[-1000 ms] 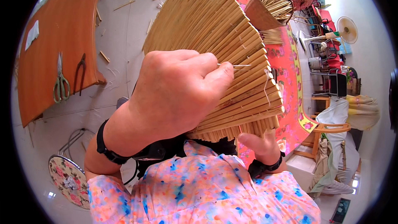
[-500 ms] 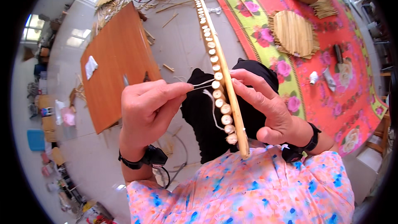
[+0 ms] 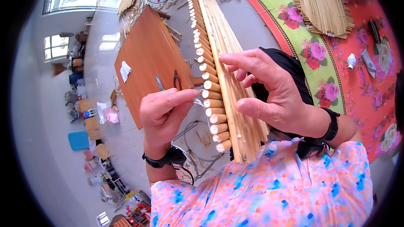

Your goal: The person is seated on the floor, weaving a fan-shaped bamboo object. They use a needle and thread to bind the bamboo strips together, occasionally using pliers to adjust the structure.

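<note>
A long panel of pale peeled sticks [image 3: 240, 130] slants from my lap toward the far edge, with a row of round cut stick ends [image 3: 218, 119] along its left side. Close beside those ends, my left hand [image 3: 166, 111] is closed in a pinch on a thin white thread [image 3: 198, 101], part of which hangs against the ends. Whether a needle is also between those fingertips cannot be made out. My right hand [image 3: 273, 86] is open above the panel, thumb and fingers apart, the index fingertip at the outermost long stick.
A brown board [image 3: 147, 54] with pliers [image 3: 176, 80] and a white cloth [image 3: 125, 71] lies left. On the floral cloth [image 3: 320, 52] at right are a round stick mat [image 3: 324, 10], a black-handled knife [image 3: 373, 31] and a white thread bundle [image 3: 352, 61]. Cable [image 3: 200, 172] loops on the floor.
The panel has tilted, so its long sticks now show broadly. My left hand has moved in to the stick ends, shortening the visible thread. My right hand's fingers have lifted and spread.
</note>
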A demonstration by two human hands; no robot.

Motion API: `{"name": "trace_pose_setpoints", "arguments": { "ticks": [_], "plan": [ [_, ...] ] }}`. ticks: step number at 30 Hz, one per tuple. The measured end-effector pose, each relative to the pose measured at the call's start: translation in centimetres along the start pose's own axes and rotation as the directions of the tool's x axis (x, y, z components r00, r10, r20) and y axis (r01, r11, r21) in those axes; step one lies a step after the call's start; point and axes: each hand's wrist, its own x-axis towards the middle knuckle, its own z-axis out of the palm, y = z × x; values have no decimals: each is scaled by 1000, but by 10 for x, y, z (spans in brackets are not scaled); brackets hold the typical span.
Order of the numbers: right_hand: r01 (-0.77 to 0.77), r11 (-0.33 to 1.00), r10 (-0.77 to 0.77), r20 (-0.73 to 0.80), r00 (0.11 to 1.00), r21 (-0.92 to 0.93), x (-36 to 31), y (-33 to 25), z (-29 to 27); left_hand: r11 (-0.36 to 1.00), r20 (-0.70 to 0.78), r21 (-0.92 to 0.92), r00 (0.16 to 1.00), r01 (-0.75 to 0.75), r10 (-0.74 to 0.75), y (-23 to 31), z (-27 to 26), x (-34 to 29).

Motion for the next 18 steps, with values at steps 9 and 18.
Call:
{"name": "trace_pose_setpoints", "arguments": {
  "ticks": [9,18],
  "plan": [
    [29,986,-8,-132,991,162,-2,8,-17,1000,22,21,1000,-18,17,1,22,17],
    [6,975,17,-98,995,222,-4,12,-29,989,44,135,998,-52,47,7,32,28]
  ]
}}
